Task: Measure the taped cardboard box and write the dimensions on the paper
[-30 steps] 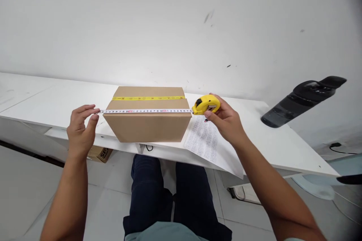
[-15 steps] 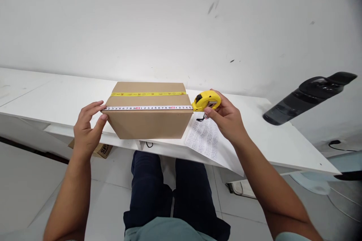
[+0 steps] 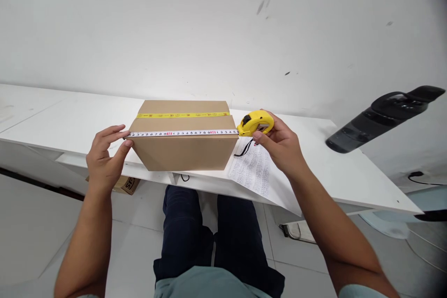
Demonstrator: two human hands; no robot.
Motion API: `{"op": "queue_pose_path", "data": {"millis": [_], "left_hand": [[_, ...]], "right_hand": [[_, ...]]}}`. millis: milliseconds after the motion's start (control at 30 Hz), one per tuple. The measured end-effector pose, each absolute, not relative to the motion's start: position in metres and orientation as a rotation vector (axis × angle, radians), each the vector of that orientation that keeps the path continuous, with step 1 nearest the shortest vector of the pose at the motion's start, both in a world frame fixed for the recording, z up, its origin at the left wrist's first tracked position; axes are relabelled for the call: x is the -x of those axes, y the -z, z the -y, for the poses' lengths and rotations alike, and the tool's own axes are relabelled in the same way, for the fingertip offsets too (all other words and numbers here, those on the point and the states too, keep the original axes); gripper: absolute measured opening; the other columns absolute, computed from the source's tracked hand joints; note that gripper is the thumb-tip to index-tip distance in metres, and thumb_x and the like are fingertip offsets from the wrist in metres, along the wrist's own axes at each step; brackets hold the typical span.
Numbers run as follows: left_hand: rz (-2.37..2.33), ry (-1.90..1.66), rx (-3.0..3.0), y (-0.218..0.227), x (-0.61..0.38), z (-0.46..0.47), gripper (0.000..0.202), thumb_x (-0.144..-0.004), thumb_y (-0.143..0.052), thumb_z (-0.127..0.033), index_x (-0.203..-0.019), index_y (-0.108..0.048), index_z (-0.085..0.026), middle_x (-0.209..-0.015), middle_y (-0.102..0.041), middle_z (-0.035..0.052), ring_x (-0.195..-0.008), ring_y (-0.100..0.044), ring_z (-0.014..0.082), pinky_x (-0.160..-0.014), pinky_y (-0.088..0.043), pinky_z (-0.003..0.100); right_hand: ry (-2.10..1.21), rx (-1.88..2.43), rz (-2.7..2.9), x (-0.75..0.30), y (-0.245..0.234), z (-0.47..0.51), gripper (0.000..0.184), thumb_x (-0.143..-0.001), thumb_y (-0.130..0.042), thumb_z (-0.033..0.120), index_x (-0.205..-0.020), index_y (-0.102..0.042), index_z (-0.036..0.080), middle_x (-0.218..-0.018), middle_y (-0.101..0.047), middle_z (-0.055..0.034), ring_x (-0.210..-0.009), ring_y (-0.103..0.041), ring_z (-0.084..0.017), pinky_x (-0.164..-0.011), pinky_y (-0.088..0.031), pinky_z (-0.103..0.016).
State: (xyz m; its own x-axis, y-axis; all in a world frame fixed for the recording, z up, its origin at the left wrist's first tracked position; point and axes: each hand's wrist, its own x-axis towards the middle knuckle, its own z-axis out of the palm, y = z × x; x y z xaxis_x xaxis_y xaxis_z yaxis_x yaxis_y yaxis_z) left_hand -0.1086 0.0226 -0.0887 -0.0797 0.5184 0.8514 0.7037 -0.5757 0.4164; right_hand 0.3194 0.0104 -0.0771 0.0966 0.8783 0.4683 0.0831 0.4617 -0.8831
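Observation:
A closed cardboard box (image 3: 185,154) sits on the white table, with a yellow printed strip of tape along its top. The white blade of a tape measure (image 3: 262,120) lies stretched along the box's near top edge. At the left corner my left hand (image 3: 107,156) is closed, thumb and fingertips pinching the blade's hooked end. Just past the right corner, my right hand (image 3: 282,146) grips the yellow tape measure case between thumb and fingers. A black wrist strap (image 3: 243,149) dangles from the case. The blade's numbers run to about 25 beside the case.
A written sheet of paper (image 3: 249,172) lies right of the box, overhanging the front edge of the white table (image 3: 342,181). A dark bottle (image 3: 370,123) stands on the right. Below the table is another cardboard box (image 3: 127,184). The wall (image 3: 195,23) rises behind.
The strap under the tape measure has swung out to the left. My left hand has shifted very slightly left; blade and box look almost unmoved.

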Motion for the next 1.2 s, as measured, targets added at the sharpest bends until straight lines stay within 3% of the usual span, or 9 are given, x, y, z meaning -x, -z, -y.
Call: {"op": "queue_pose_path", "data": {"millis": [200,433,600,700,767,833,900,1067,1200], "left_hand": [[1.140,1.569,1.905,0.082,0.098,0.001,0.024,-0.087,-0.079,-0.027,-0.109,-0.073,-0.033,-0.107,-0.076,-0.0018,-0.102,-0.073,0.0227,-0.096,-0.061,0.051],[0.661,1.300,2.188,0.084,0.009,0.076,0.027,-0.079,-0.084,-0.012,-0.096,-0.072,-0.028,-0.080,-0.073,-0.0064,-0.081,-0.069,0.0132,-0.116,-0.046,0.046],[0.704,1.387,2.320,0.110,-0.032,0.086,0.021,-0.087,-0.080,-0.021,-0.105,-0.069,-0.025,-0.075,-0.072,-0.0050,-0.073,-0.068,0.0121,-0.088,-0.055,0.031],[0.864,1.372,2.213,0.134,-0.025,0.080,0.054,-0.081,-0.086,-0.029,-0.129,-0.062,-0.025,-0.088,-0.074,0.0000,-0.088,-0.070,0.0173,-0.098,-0.053,0.036],[1.091,1.429,2.094,0.151,-0.012,0.073,0.079,-0.079,-0.088,-0.031,-0.147,-0.049,-0.027,-0.117,-0.072,0.0082,-0.115,-0.066,0.0231,-0.109,-0.050,0.041],[1.427,1.596,1.941,0.167,0.003,0.062,0.092,-0.082,-0.084,-0.037,-0.158,-0.032,-0.028,-0.150,-0.053,0.0166,-0.143,-0.049,0.0287,-0.116,-0.045,0.048],[1.790,1.788,1.807,0.180,0.018,0.047,0.090,-0.089,-0.074,-0.047,-0.161,-0.024,-0.026,-0.164,-0.034,0.0202,-0.153,-0.035,0.0320,-0.120,-0.040,0.053],[2.170,1.820,1.968,0.188,0.046,0.010,0.070,-0.093,-0.058,-0.065,-0.144,-0.042,-0.018,-0.142,-0.055,0.0196,-0.135,-0.054,0.0318,-0.118,-0.041,0.054],[2.170,1.729,1.961,0.154,0.059,0.000,0.061,-0.093,-0.053,-0.068,-0.130,-0.052,-0.020,-0.126,-0.063,0.0146,-0.119,-0.060,0.0301,-0.107,-0.048,0.049]], "right_hand": [[-0.748,0.916,1.335,-0.317,0.070,0.013,0.051,-0.080,-0.087,0.043,-0.127,-0.069,0.033,-0.120,-0.073,-0.0046,-0.107,-0.070,-0.025,-0.090,-0.063,-0.042],[-1.075,0.793,1.514,-0.286,0.091,0.081,0.042,-0.083,-0.086,0.032,-0.118,-0.063,0.032,-0.102,-0.072,-0.0013,-0.088,-0.072,-0.017,-0.078,-0.063,-0.029],[-1.317,0.777,1.558,-0.272,0.115,0.093,0.042,-0.087,-0.082,0.032,-0.121,-0.058,0.031,-0.106,-0.071,-0.0013,-0.089,-0.071,-0.015,-0.078,-0.060,-0.026],[-1.269,0.845,1.516,-0.282,0.118,0.079,0.067,-0.085,-0.084,0.032,-0.141,-0.047,0.033,-0.113,-0.073,-0.0043,-0.099,-0.072,-0.018,-0.091,-0.058,-0.033],[-1.211,0.893,1.490,-0.292,0.115,0.063,0.098,-0.081,-0.086,0.032,-0.159,-0.026,0.034,-0.114,-0.073,-0.0047,-0.103,-0.072,-0.020,-0.098,-0.055,-0.038],[-1.185,0.944,1.498,-0.303,0.108,0.044,0.121,-0.078,-0.088,0.034,-0.167,-0.006,0.034,-0.112,-0.073,-0.0039,-0.102,-0.071,-0.020,-0.102,-0.053,-0.041],[-1.204,0.992,1.572,-0.311,0.101,0.027,0.126,-0.077,-0.088,0.037,-0.168,-0.002,0.033,-0.111,-0.073,-0.0038,-0.101,-0.071,-0.022,-0.103,-0.052,-0.044],[-1.156,1.131,1.839,-0.317,0.088,0.006,0.109,-0.077,-0.086,0.047,-0.166,-0.025,0.035,-0.108,-0.073,-0.0037,-0.099,-0.069,-0.024,-0.100,-0.052,-0.049],[-1.129,1.134,1.952,-0.315,0.081,0.018,0.107,-0.078,-0.085,0.050,-0.165,-0.027,0.032,-0.110,-0.076,-0.0036,-0.102,-0.069,-0.024,-0.106,-0.049,-0.049]]}}
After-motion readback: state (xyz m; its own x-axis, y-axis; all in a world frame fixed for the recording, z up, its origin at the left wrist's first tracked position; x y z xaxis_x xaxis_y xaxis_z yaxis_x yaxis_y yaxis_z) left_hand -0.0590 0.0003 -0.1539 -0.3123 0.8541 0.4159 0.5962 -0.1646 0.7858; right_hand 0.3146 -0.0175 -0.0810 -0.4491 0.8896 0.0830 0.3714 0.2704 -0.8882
